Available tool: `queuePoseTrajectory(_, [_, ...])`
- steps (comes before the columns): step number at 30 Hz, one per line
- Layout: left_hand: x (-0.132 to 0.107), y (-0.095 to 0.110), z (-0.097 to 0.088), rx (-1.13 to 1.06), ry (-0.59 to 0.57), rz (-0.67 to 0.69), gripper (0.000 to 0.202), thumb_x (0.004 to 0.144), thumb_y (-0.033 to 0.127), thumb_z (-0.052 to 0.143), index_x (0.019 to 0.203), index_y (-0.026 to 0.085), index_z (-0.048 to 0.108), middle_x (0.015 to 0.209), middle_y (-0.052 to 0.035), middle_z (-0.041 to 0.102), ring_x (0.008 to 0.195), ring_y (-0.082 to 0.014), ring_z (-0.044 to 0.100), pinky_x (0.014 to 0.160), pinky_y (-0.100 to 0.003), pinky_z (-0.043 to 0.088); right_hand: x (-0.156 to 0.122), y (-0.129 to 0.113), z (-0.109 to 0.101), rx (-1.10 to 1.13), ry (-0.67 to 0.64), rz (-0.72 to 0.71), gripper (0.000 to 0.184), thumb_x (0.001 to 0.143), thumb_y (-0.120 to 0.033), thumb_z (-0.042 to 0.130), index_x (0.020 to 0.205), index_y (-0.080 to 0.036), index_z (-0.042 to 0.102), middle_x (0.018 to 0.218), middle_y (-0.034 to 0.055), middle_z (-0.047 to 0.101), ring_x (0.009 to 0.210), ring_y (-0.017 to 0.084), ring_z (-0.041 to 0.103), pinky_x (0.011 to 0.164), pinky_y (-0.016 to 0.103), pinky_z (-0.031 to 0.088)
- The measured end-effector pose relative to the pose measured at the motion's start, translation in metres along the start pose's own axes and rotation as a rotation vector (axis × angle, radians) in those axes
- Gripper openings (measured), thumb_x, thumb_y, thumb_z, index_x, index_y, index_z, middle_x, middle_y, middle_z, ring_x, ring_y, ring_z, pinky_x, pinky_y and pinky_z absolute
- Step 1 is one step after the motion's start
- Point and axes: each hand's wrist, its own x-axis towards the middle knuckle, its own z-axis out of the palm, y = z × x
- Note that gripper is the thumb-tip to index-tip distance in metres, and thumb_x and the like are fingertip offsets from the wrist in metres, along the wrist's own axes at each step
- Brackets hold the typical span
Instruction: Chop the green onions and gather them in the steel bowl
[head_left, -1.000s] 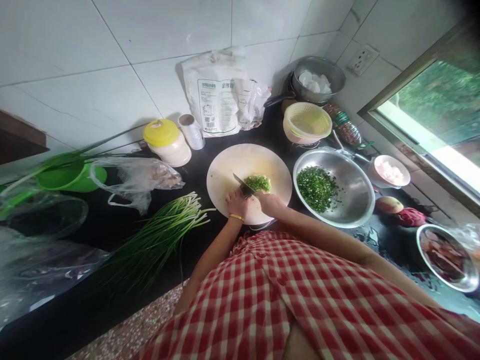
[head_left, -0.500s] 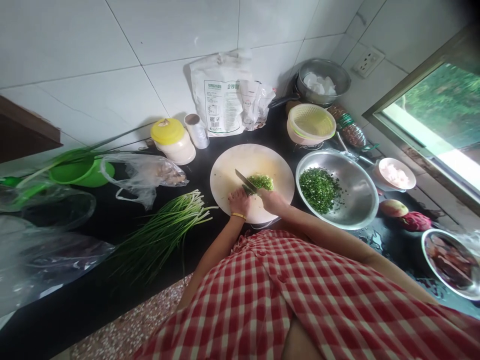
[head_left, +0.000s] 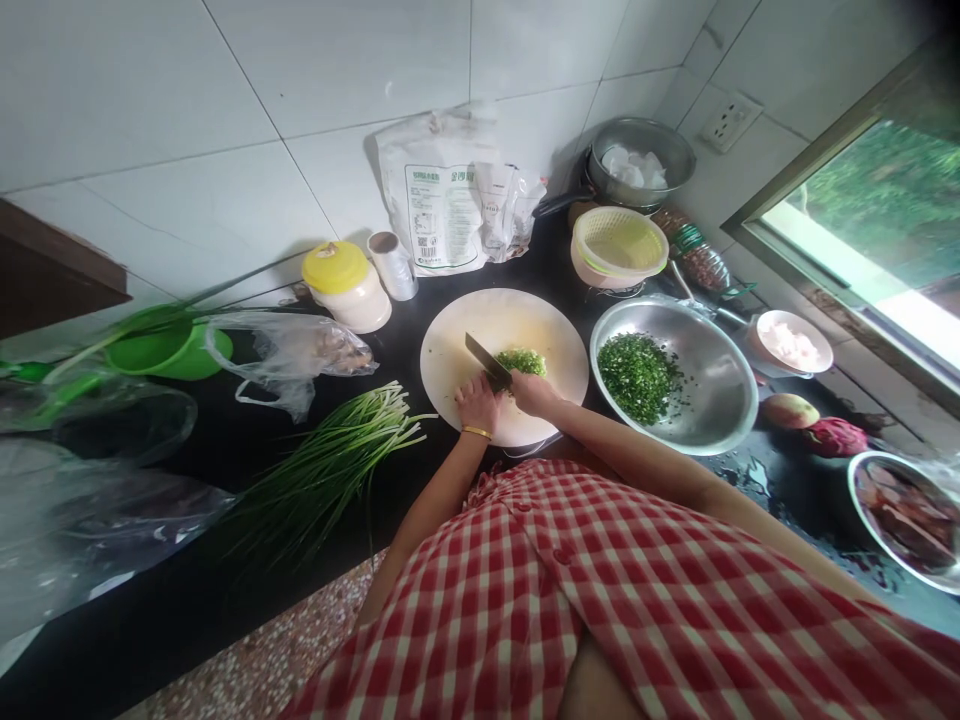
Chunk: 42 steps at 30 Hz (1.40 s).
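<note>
A round whitish cutting board (head_left: pixel 450 340) lies before me with a small heap of chopped scallions (head_left: pixel 523 361) on it. My right hand (head_left: pixel 531 392) is closed round the handle of a kitchen knife (head_left: pixel 484 358), whose blade points up and left across the board. My left hand (head_left: pixel 478 404) presses down beside the blade, fingers bent over scallions that the hand and knife largely hide. A bunch of whole scallions (head_left: pixel 337 460) lies left of the board, white ends toward it. On the right, a steel bowl (head_left: pixel 712 385) holds chopped greens (head_left: pixel 637 378).
Behind the board stand a yellow-lidded jar (head_left: pixel 345 285), a plastic-wrap roll (head_left: pixel 394 265) and a white flour bag (head_left: pixel 435 210). Stacked baskets (head_left: pixel 619 250), a peach (head_left: pixel 791 411), a dragon fruit (head_left: pixel 834 437) and a meat bowl (head_left: pixel 904 515) are rightward. Plastic bags (head_left: pixel 90 530) lie left.
My right hand and the knife have shifted slightly left, toward my left hand. The green pieces seen beside the blade before are now mostly covered. The view has tilted a little.
</note>
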Motion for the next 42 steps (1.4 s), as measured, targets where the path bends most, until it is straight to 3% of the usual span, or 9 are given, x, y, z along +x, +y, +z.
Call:
queuePoseTrajectory(5, [-0.007,-0.006,-0.010,-0.013,0.017,0.015,0.057,0.086,0.048,0.042,0.127,0.008,0.046,0.114,-0.0218,0.055,0.107,-0.0339,0.047,0.094,-0.050,0.032,-0.028,0.010,-0.004,-0.001,0.020,-0.002,0.032,0.088,-0.014,0.035,0.118,-0.015,0.045,0.096,0.0141,0.066,0.090,0.024,0.063,0.071,0.031,0.044])
queuePoseTrajectory(9, [-0.008,-0.006,-0.011,-0.011,0.001,0.007,0.048,0.087,0.043,0.042,0.120,0.010,0.051,0.112,-0.0213,0.056,0.106,-0.0343,0.047,0.092,-0.050,0.033,-0.038,0.007,0.000,-0.014,-0.009,-0.018,0.033,0.087,-0.012,0.035,0.118,-0.015,0.044,0.098,0.0129,0.065,0.090,0.022,0.062,0.070,0.029,0.044])
queuePoseTrajectory(19, [-0.004,-0.004,0.001,-0.040,0.007,-0.022,0.039,0.089,0.034,0.038,0.119,0.015,0.054,0.106,-0.0166,0.059,0.101,-0.0305,0.051,0.090,-0.048,0.036,-0.009,-0.012,0.002,-0.002,0.011,-0.034,0.033,0.084,-0.009,0.038,0.115,-0.012,0.048,0.098,0.0157,0.065,0.093,0.025,0.061,0.073,0.032,0.045])
queuePoseTrajectory(30, [-0.007,-0.007,0.007,-0.016,0.040,0.008,0.043,0.088,0.035,0.042,0.122,0.010,0.052,0.111,-0.0199,0.057,0.105,-0.0327,0.050,0.091,-0.051,0.036,-0.038,-0.005,-0.002,-0.035,-0.015,-0.031,0.035,0.085,-0.011,0.037,0.118,-0.014,0.045,0.099,0.0137,0.065,0.090,0.023,0.062,0.071,0.031,0.046])
queuePoseTrajectory(37, [-0.005,-0.005,0.007,0.003,0.031,-0.010,0.043,0.087,0.034,0.041,0.122,0.010,0.053,0.107,-0.0189,0.060,0.100,-0.0317,0.052,0.087,-0.050,0.039,-0.018,-0.024,0.005,-0.019,-0.008,-0.019,0.032,0.089,-0.013,0.032,0.119,-0.013,0.044,0.100,0.0143,0.065,0.094,0.022,0.062,0.075,0.032,0.047])
queuePoseTrajectory(42, [-0.008,-0.009,0.003,0.020,0.042,-0.016,0.050,0.087,0.043,0.041,0.125,0.010,0.049,0.108,-0.0182,0.058,0.103,-0.0319,0.051,0.088,-0.047,0.038,-0.011,-0.013,0.002,0.002,0.034,-0.021,0.029,0.088,-0.015,0.036,0.114,-0.012,0.047,0.095,0.0139,0.066,0.088,0.024,0.063,0.070,0.031,0.046])
